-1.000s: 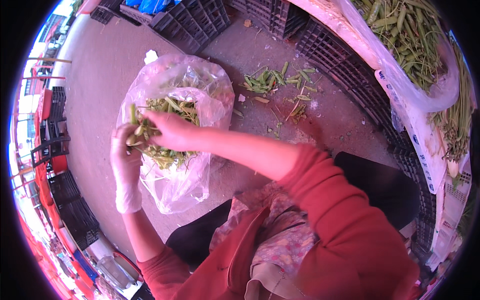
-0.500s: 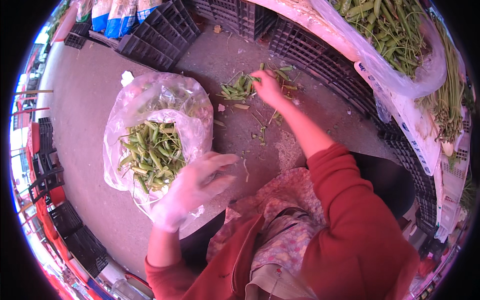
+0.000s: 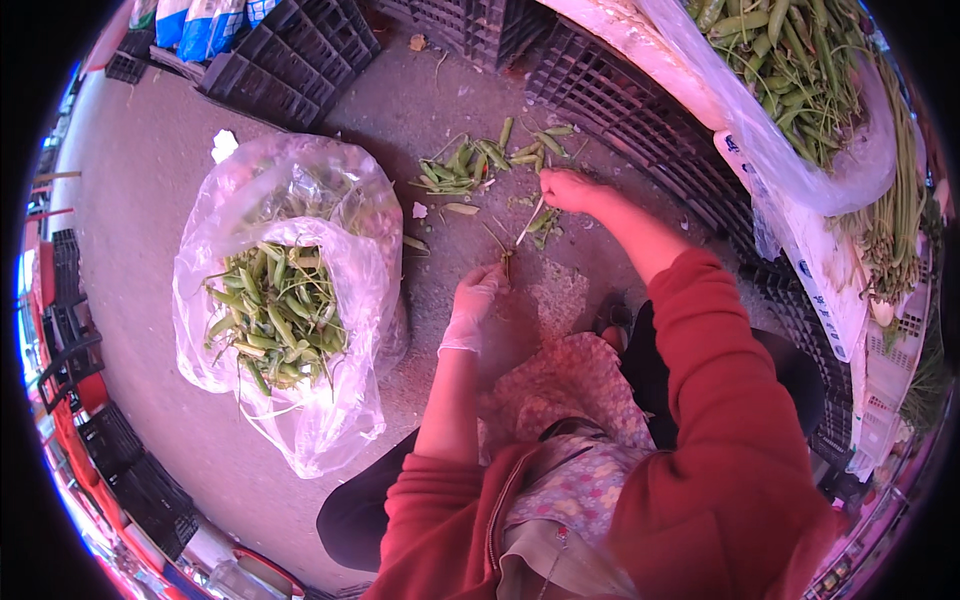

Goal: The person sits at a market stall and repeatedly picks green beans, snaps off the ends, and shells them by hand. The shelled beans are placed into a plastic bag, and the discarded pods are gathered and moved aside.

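My left hand (image 3: 478, 298), in a thin translucent glove, reaches down to the floor with its fingers pinched on a thin plant stem (image 3: 507, 262). My bare right hand (image 3: 570, 190) is closed just beyond it. From under its fingers a thin, pale, stem-like strip (image 3: 530, 222) slants toward my left hand. Beyond the right hand lie loose green pea pods (image 3: 462, 167) in a small heap, with more pods (image 3: 540, 146) beside them. On the left stands an open clear plastic bag (image 3: 365, 225) holding many pea pods (image 3: 280, 305) with stringy stems.
Black plastic crates (image 3: 295, 65) stand at the back left, and further crates (image 3: 640, 105) line the right. Above those, a plastic bag of pea pods (image 3: 790, 70) lies beside long green stalks (image 3: 890, 210). Blue-and-white packages (image 3: 210, 28) sit at the far left.
My left hand has moved from beside the bag to the stems on the floor. My right hand has drawn back from the pod heap, slightly right and nearer to me.
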`<state>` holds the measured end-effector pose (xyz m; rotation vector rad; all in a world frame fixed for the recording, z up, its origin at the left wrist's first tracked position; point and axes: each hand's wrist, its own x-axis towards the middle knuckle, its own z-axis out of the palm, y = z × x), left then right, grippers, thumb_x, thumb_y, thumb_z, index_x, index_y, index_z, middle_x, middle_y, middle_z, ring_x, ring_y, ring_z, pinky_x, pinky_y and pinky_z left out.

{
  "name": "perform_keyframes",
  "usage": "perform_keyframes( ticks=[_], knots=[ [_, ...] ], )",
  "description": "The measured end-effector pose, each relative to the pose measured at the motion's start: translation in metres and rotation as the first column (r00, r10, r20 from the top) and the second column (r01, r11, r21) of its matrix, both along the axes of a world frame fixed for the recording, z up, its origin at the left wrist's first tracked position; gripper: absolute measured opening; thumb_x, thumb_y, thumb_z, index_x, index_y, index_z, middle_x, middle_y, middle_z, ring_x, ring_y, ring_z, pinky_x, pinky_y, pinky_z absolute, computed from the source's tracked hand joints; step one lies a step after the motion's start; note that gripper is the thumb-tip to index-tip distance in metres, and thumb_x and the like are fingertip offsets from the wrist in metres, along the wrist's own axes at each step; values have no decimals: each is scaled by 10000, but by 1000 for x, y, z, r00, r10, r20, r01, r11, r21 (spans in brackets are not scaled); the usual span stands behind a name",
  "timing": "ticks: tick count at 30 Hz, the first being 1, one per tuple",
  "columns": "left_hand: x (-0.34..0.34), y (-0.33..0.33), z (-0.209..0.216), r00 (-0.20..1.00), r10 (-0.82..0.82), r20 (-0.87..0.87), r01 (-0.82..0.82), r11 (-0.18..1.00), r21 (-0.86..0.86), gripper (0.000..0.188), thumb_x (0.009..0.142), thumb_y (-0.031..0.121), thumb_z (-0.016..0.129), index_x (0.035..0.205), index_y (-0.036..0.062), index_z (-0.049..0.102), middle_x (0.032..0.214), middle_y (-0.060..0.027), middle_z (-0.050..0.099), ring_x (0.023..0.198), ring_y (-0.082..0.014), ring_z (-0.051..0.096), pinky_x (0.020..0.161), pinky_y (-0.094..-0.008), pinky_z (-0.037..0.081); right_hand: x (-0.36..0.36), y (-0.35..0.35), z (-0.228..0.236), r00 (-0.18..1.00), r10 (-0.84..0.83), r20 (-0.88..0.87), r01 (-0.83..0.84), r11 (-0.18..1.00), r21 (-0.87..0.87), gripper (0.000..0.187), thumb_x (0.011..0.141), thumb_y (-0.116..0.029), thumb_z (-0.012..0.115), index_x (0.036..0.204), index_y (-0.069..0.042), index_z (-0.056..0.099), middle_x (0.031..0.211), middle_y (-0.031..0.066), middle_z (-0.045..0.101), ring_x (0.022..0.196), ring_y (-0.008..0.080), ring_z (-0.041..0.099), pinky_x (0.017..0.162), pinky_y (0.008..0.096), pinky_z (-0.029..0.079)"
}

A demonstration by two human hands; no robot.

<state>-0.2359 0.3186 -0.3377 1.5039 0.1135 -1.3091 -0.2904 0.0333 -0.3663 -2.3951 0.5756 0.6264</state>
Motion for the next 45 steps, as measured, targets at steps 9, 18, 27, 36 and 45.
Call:
perform_keyframes(
  ticks=[9,18,27,36,45],
  knots=[
    [-10,1,-11,980,139,-141,-147,988,-44,205,929,188,591,1079,64,655,856,-27,667,710,-116,633,618,-231,492,-22,47,-12,984,170,-55,-174,981,-83,362,761,-23,618,1098,-95,507,980,215,564,894,382,623,762,489,497],
    [-14,-4,-21,901,285,-327,-347,926,-150,344,925,294,611,1194,83,571,1066,-50,627,899,-157,623,733,-296,515,13,37,45,971,-55,-231,190,762,619,324,858,-64,627,1143,40,513,825,147,655,687,197,671,584,308,586],
    [13,-8,12,806,416,-421,-495,864,-96,233,950,337,566,958,105,579,700,-4,561,454,-74,405,371,-213,269,17,74,63,897,-234,-376,409,110,906,458,920,-86,562,1345,8,418,1060,230,624,858,287,682,767,369,577],
    [6,-12,21,849,272,-452,-391,900,-194,204,925,326,604,919,122,594,788,-11,629,508,-71,483,397,-195,298,31,-27,16,917,-388,97,399,875,-273,882,711,-417,783,1427,-188,322,1435,147,307,1253,361,457,1004,449,427],
    [8,-12,33,876,286,-387,-361,923,-134,179,909,319,635,909,143,602,783,17,626,521,-76,492,419,-196,308,49,-6,-23,845,-535,3,525,829,-192,749,750,-190,739,1374,-92,338,1407,182,310,991,357,626,608,366,599]
  ],
)
